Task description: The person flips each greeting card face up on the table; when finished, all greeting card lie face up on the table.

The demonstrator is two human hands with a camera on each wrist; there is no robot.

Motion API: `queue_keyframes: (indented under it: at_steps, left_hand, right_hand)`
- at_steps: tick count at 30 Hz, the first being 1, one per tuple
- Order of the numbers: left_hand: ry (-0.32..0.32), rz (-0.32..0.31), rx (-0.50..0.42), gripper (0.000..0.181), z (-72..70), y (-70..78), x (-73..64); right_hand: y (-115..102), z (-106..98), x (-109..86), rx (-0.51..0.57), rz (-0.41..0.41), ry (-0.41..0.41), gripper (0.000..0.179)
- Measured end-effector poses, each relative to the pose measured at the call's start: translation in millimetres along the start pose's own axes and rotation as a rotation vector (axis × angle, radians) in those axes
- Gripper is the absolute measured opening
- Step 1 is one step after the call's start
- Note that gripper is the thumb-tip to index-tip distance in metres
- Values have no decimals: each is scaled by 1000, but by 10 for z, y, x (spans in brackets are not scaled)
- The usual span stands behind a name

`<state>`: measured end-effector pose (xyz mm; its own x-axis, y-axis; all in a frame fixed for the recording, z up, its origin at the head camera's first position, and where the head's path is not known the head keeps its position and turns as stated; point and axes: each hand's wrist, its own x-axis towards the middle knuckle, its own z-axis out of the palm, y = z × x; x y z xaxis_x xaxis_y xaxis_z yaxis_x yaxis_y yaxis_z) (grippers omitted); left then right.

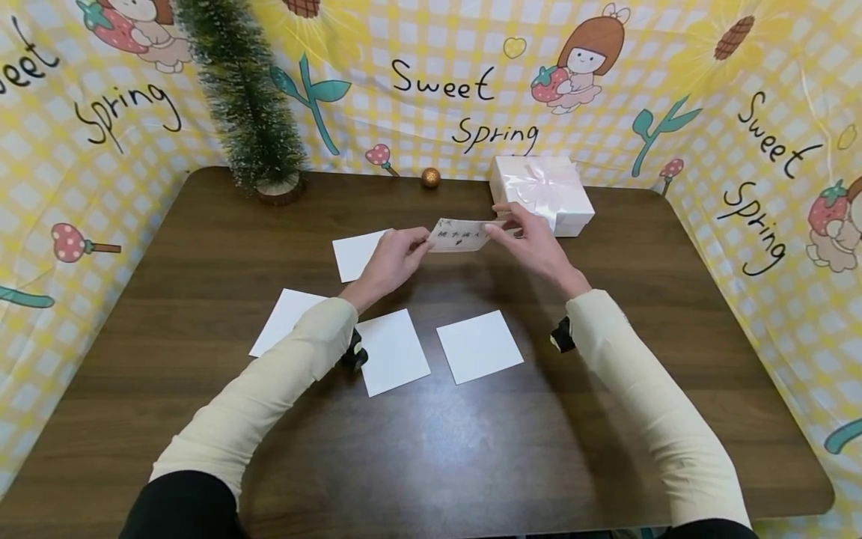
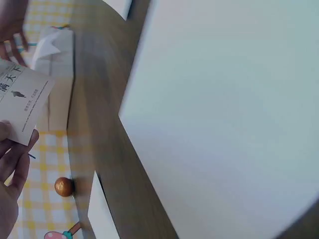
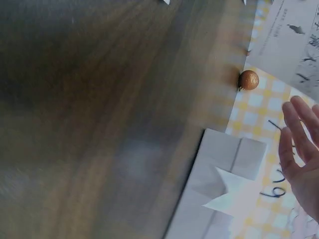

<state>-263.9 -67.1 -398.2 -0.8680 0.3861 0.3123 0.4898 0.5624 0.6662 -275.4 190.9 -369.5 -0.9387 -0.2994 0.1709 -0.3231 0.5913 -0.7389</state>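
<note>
A small printed card (image 1: 459, 235) with dark characters and a small dark picture is held up above the table between both hands. My left hand (image 1: 399, 258) pinches its left end, the thumb (image 2: 4, 130) on the printed face and the fingers behind. My right hand (image 1: 532, 239) is at the card's right end, thumb overlapping its edge and index finger just above. In the right wrist view, other fingers (image 3: 299, 122) of that hand are spread below the card; its thumb is out of frame there. Beneath and near the left forearm lie several blank white cards (image 1: 480, 347).
At the back right stands a white gift box (image 1: 572, 196) with a pale ribbon. A gold ball (image 1: 430, 177) sits by the back edge, and a small bristly tree (image 1: 249, 112) on a wooden base is at back left. Patterned yellow cloth (image 1: 431, 112) surrounds the brown table (image 1: 646, 314).
</note>
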Motion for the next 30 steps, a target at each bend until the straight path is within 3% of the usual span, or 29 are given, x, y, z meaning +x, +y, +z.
queue_keyframes:
  at_steps: [4, 7, 14, 22, 26, 30]
  left_hand:
    - [32, -39, -117, 14, 22, 53, 20]
    - [45, -82, -181, 12, 48, 89, 42]
    - [52, -229, -223, 13, 124, 132, 103]
    - [-38, -447, -89, 13, 241, 104, 171]
    - [-96, -514, -28, 14, 287, 112, 204]
    - [-143, -555, 16, 16, 330, 108, 227]
  right_hand:
    - [80, 20, -13, 66, 43, -11, 32]
    - [113, 53, -25, 97, 29, -7, 22]
    - [145, 129, -53, 50, 40, 48, 17]
    - [141, 213, -34, -81, 224, 15, 21]
    - [176, 243, -29, -106, 313, -45, 21]
    - [207, 278, -33, -137, 344, -91, 22]
